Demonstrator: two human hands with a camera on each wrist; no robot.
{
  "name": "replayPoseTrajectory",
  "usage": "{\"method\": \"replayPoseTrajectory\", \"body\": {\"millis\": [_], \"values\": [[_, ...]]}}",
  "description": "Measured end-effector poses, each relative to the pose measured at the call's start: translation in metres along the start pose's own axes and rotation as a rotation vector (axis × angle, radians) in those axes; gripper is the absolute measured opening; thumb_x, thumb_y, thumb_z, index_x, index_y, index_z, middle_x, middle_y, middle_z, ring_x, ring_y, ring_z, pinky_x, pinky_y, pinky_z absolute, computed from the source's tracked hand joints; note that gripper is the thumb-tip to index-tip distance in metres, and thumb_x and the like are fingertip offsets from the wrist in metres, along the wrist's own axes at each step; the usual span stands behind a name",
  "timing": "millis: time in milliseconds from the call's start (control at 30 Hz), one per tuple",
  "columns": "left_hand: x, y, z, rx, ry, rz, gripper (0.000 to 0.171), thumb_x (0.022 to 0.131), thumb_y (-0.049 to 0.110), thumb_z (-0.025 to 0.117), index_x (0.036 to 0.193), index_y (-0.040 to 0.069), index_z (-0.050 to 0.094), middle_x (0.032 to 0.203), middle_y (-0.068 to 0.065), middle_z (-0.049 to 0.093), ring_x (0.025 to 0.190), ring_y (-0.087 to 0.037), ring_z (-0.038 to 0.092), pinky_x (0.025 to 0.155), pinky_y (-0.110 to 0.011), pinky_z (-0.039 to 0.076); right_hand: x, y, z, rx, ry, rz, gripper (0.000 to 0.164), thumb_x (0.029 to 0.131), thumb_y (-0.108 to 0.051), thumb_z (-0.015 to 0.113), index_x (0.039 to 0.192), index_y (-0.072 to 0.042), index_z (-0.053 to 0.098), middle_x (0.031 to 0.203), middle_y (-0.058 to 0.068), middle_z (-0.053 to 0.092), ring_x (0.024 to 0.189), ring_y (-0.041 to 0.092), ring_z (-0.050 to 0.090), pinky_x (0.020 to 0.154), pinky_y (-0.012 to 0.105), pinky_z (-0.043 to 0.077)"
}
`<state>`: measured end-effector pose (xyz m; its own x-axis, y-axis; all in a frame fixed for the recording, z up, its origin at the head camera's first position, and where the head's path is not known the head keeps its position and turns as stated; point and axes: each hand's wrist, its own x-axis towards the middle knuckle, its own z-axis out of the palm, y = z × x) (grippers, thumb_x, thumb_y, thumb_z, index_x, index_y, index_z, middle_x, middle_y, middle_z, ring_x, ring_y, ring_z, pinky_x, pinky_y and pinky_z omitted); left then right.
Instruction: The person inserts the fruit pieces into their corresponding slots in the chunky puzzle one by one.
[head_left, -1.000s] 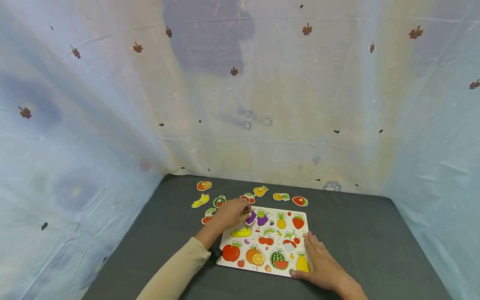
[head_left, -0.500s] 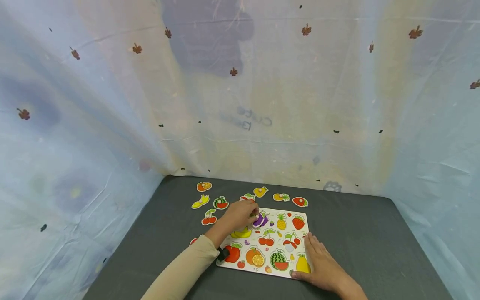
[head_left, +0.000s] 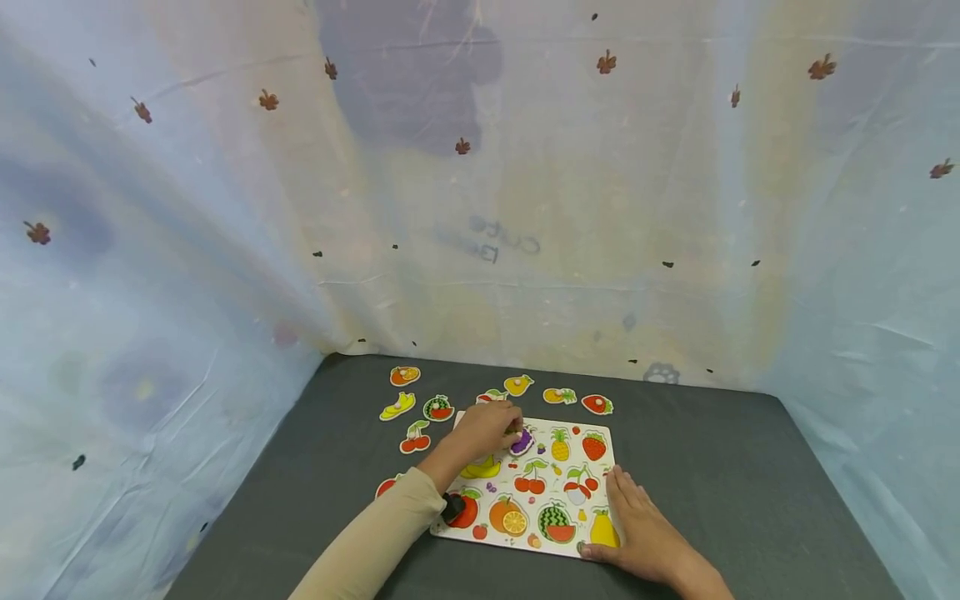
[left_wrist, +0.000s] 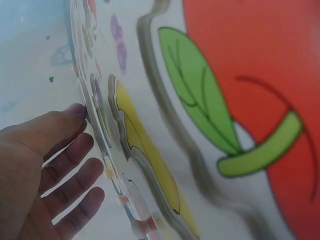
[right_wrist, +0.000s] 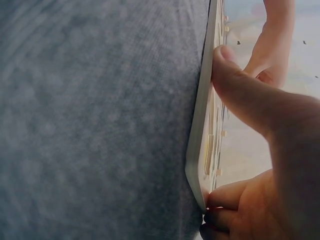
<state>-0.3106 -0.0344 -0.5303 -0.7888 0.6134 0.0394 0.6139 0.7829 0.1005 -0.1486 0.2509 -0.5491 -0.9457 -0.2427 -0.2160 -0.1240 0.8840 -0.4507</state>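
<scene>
A white fruit puzzle board [head_left: 501, 540] lies on the dark table. Near its top edge, my left hand [head_left: 487, 429] pinches a purple grape puzzle piece [head_left: 522, 443], which covers the printed grapes. In the left wrist view, the thumb of the left hand [left_wrist: 50, 150] is close against the board, the other fingers spread; the printed bananas [left_wrist: 142, 145] are beside them. My right hand [head_left: 641, 533] rests along the board's right edge, fingers straight. Its thumb [right_wrist: 240, 90] presses on the front rim in the right wrist view.
Loose knobbed pieces lie beyond the board: an orange [head_left: 405, 376], bananas [head_left: 397, 406], a watermelon [head_left: 438, 408], cherries [head_left: 415, 437], a pear [head_left: 518, 385], a pineapple [head_left: 559, 396] and a strawberry [head_left: 597, 405]. The left sleeve [head_left: 367, 533] partly covers a red piece [head_left: 386, 485]. A pale patterned curtain [head_left: 570, 250] surrounds the table.
My left hand has moved right with the grape piece, from beside the printed grapes to over them. The right hand has stayed at the board's edge.
</scene>
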Motion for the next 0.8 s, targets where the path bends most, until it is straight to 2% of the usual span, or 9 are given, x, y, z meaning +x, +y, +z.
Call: {"method": "replayPoseTrajectory", "body": {"millis": [233,500,800], "values": [[0.0010,0.0027,-0.0005,-0.001,0.012,0.013,0.011,0.102,0.036,0.077,0.104,0.027,0.072,0.095,0.011,0.061,0.079,-0.005,0.055,0.070,-0.024,0.049,0.0008,-0.0005,0.0009,-0.007,-0.004,0.013,0.137,0.076,-0.074,0.084,0.166,0.010,0.023,0.173,0.031,0.019,0.159,0.048,0.024,0.127,0.065,0.018],[0.0038,0.0041,0.0010,0.001,-0.021,0.002,0.010,0.103,0.036,0.075,0.106,0.027,0.072,0.097,0.010,0.062,0.079,-0.005,0.057,0.070,-0.023,0.049,0.0017,0.0014,0.0024,-0.007,-0.006,0.008,0.136,0.077,-0.075,0.083,0.166,0.009,0.023,0.174,0.031,0.019,0.159,0.048,0.024,0.128,0.064,0.018],[0.0056,0.0049,0.0022,0.023,-0.014,0.011,0.009,0.103,0.035,0.076,0.103,0.027,0.072,0.097,0.010,0.063,0.081,-0.006,0.059,0.072,-0.023,0.050,0.0022,0.0019,0.0028,-0.007,-0.001,0.008,0.137,0.076,-0.075,0.084,0.166,0.009,0.023,0.174,0.030,0.018,0.160,0.047,0.023,0.128,0.064,0.018]]}}
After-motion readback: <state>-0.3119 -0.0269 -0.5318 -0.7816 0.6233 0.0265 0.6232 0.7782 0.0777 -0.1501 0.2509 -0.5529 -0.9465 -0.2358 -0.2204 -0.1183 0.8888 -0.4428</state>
